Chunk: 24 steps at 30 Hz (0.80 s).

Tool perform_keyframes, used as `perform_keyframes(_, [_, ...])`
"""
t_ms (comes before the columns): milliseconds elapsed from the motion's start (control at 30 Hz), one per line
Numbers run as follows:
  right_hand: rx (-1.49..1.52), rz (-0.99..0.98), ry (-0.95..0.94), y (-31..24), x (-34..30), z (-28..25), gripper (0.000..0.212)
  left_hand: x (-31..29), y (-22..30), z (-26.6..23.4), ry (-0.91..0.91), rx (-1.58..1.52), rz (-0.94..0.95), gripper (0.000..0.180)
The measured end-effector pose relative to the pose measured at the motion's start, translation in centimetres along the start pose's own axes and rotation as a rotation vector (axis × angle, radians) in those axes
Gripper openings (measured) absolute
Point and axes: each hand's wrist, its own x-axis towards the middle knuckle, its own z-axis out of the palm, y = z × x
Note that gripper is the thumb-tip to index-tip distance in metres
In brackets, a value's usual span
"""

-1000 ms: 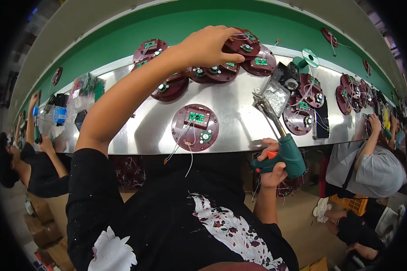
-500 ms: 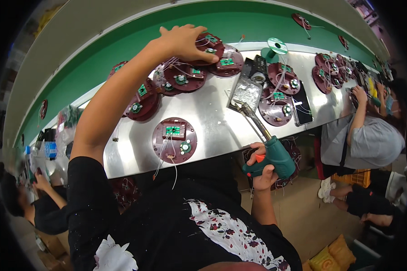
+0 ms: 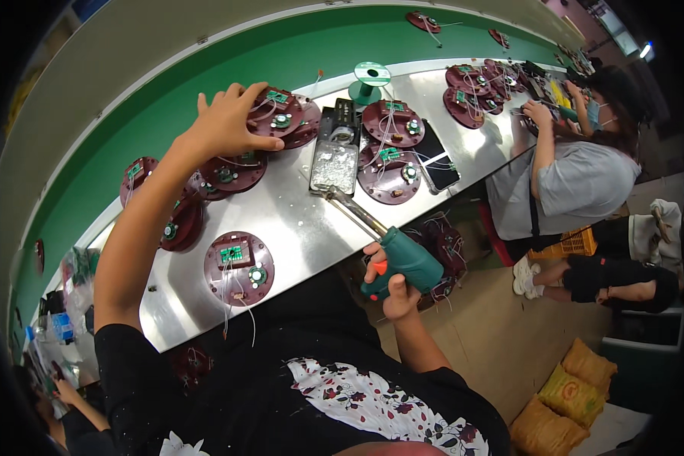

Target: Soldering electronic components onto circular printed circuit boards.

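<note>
My left hand (image 3: 224, 128) reaches to the back of the bench, thumb and fingers around the edge of a maroon round plate (image 3: 263, 112). That plate carries a green circuit board and thin wires, and overlaps another maroon plate (image 3: 308, 125). In my right hand (image 3: 400, 301) is a green soldering gun (image 3: 410, 258) with a red trigger. Its metal tip rests at the near edge of a small tray (image 3: 334, 166) with a silvery, crumpled surface. A single wired plate (image 3: 219, 289) lies by the bench's front edge, its wires hanging over.
A green solder spool (image 3: 366, 93) stands behind the tray. More maroon plates (image 3: 387, 186) and a dark phone (image 3: 436, 156) lie right of it. Stacked plates (image 3: 182, 228) sit at left. A co-worker in grey (image 3: 577, 178) works at right; another person's hand (image 3: 70, 393) shows lower left.
The view has swung toward the right, so the bench appears farther left. My left hand stays at the same plate, and the soldering gun's tip stays by the tray.
</note>
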Motion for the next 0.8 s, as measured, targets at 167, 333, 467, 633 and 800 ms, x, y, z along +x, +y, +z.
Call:
perform_keyframes(167, [0.005, -0.022, -0.036, 0.3, 0.0, 0.3, 0.077, -2.3, -1.5, 0.9, 0.209, 0.071, 0.128, 0.095])
perform_keyframes(333, [-0.010, -0.042, -0.040, 0.6, 0.5, 0.8, 0.079, -9.0, -0.5, -3.3, 0.332, -0.065, 0.221, 0.061])
perform_keyframes(467, [-0.026, -0.046, -0.088, 1.1, 0.9, 1.0, 0.080, -16.7, 0.4, -3.4, 0.280, -0.370, 0.233, 0.031])
perform_keyframes(633, [0.020, -0.030, -0.127, 1.7, 1.5, 1.9, 0.080, -22.9, 1.8, 0.5, 0.324, -0.595, 0.031, 0.014])
perform_keyframes(800, [0.038, -0.025, -0.142, 1.9, 1.7, 2.4, 0.081, -23.7, 4.5, 4.0, 0.442, -0.770, -0.153, 0.013])
